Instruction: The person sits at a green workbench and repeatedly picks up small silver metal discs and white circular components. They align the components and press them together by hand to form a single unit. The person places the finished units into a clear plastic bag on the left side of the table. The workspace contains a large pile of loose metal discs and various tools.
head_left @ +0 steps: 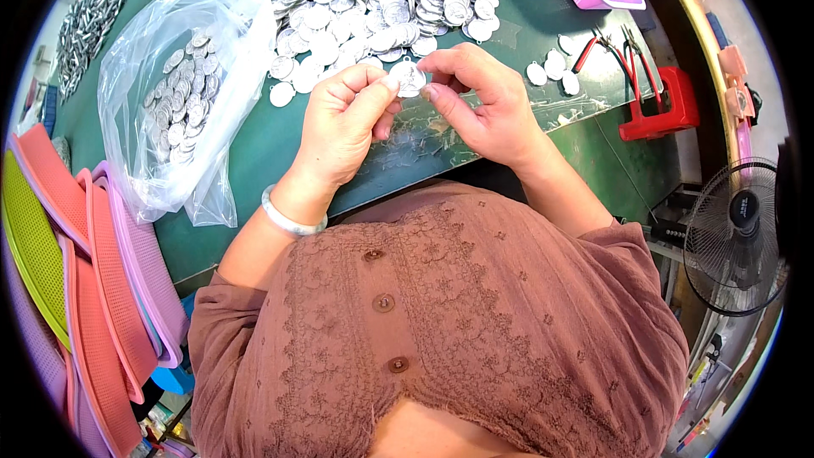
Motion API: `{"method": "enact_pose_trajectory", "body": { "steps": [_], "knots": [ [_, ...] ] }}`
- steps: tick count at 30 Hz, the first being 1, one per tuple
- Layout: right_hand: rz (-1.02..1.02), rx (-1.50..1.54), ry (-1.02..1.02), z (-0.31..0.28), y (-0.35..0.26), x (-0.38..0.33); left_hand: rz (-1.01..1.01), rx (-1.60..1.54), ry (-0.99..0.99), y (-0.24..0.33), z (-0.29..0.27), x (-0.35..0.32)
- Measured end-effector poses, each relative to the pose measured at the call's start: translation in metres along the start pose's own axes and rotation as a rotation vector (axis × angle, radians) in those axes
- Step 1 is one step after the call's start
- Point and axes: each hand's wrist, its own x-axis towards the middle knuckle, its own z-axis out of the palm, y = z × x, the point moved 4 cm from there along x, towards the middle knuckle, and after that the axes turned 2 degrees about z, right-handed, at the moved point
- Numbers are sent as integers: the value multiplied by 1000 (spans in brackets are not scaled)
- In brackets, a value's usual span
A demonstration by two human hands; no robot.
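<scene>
Green tabletop [254, 144] is bearing a heap of silver medallions [373, 0] and a clear bag of them [174, 89], while above its near edge the left hand [339, 127] and right hand [487, 106] are together pinching one oval silver medallion [410, 78] between their fingertips.

1. The person wears a dusty-pink blouse [441, 322] with short sleeves that end above the elbows.
2. Lace-like floral embroidery runs across the chest and down the front.
3. Three small round buttons [383, 302] in matching brown-pink close the placket.
4. A pale, milky bangle [288, 216] circles the left wrist.
5. Both forearms are bare.
</scene>
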Motion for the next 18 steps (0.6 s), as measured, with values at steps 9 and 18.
{"method": "enact_pose_trajectory", "body": {
  "steps": [9, 18],
  "knots": [
    [167, -172, -51, -24, 38, -6, -244, -172, 11, -5, 2, 3],
    [106, -402, -261, -14, 43, -12, -231, -305, -33, -8, -1, 5]
  ]
}}
